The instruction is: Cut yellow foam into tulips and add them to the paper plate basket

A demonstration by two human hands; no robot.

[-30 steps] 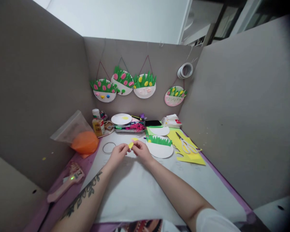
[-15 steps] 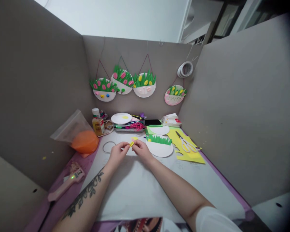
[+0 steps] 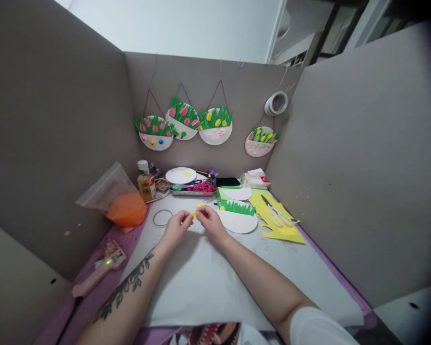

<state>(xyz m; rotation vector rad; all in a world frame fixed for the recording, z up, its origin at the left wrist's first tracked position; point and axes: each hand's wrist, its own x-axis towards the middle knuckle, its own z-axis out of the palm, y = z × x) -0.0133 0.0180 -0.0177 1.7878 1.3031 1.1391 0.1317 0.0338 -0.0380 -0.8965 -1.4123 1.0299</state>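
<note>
A small yellow paper piece (image 3: 194, 215) is pinched between the fingertips of my left hand (image 3: 178, 226) and my right hand (image 3: 211, 222), above the white table covering. Another bit of yellow paper (image 3: 200, 205) lies just behind my fingers. Right of my right hand sits a white paper plate piece (image 3: 238, 223) with a green paper grass strip (image 3: 237, 207) along its top. White-handled scissors (image 3: 277, 215) rest on yellow paper (image 3: 286, 232) farther right. A metal ring (image 3: 162, 218) lies left of my left hand.
At the left are a pink glue gun (image 3: 99, 274), an orange-filled bag (image 3: 127, 209) and a glue bottle (image 3: 146, 187). A tray of supplies (image 3: 193, 193) and a black phone (image 3: 227, 182) stand behind. Decorated plates (image 3: 215, 134) hang on the back panel.
The yellow piece between my fingers has turned slightly and its outline looks different. Both hands stay in nearly the same place, still holding it.
</note>
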